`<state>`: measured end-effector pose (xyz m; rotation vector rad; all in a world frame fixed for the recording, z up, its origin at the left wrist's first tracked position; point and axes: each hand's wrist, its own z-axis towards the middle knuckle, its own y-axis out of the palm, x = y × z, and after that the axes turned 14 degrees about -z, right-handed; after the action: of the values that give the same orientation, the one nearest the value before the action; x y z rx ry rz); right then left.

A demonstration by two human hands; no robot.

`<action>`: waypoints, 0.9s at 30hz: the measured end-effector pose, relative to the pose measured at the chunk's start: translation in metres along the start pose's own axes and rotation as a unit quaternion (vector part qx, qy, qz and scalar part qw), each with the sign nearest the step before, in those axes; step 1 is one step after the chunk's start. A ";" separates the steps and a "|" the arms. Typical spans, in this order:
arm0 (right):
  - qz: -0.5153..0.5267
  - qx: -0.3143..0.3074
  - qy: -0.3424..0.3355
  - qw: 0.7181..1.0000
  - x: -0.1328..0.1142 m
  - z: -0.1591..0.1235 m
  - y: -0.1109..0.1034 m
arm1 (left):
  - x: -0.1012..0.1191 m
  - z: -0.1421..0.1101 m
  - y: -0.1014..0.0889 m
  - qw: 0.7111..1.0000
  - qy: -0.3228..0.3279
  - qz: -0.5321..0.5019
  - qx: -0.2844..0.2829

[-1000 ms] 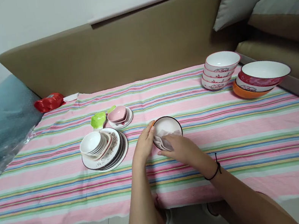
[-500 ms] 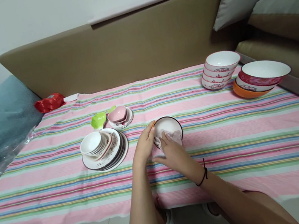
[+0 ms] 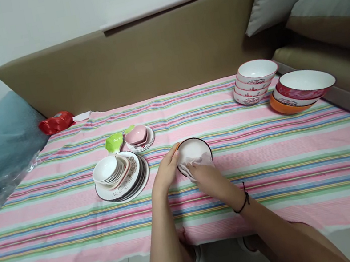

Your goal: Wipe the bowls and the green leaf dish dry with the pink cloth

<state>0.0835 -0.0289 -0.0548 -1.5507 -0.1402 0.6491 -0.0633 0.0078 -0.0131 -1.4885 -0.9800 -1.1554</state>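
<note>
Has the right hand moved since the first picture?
Yes; the right hand has shifted slightly left, toward the unmoved stack of plates.

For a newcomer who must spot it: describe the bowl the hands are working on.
On the striped tablecloth, look between the left plate stack and the right bowl stacks. There the left hand holds a white-lined, dark-rimmed bowl. Unlike the stacked bowls, it stands alone, with a pale cloth in it.
</note>
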 end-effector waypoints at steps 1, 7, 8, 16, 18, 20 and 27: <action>0.016 -0.004 -0.028 0.999 0.003 0.001 0.001 | 0.000 0.000 0.000 1.000 0.002 0.000 -0.002; 0.095 0.033 -0.074 0.992 0.012 0.017 0.014 | -0.004 0.003 -0.001 1.000 0.015 -0.014 -0.009; 0.091 0.045 -0.064 0.993 0.013 0.019 0.016 | -0.006 0.004 -0.001 1.000 0.009 -0.025 -0.008; -0.053 0.040 0.083 0.994 0.008 0.014 0.004 | -0.004 0.005 0.000 0.999 0.017 -0.030 0.002; -0.056 0.010 0.078 0.995 0.004 0.010 -0.004 | -0.003 0.004 0.001 0.999 0.020 -0.029 0.000; -0.017 -0.006 0.049 0.999 0.002 0.008 -0.012 | -0.002 0.004 0.001 0.999 0.012 -0.038 -0.002; 0.158 0.067 -0.064 0.983 0.011 0.015 -0.004 | -0.004 0.005 0.000 0.999 0.021 -0.023 -0.009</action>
<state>0.0866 -0.0103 -0.0541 -1.4122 0.0543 0.9900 -0.0634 0.0131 -0.0171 -1.4582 -0.9816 -1.2255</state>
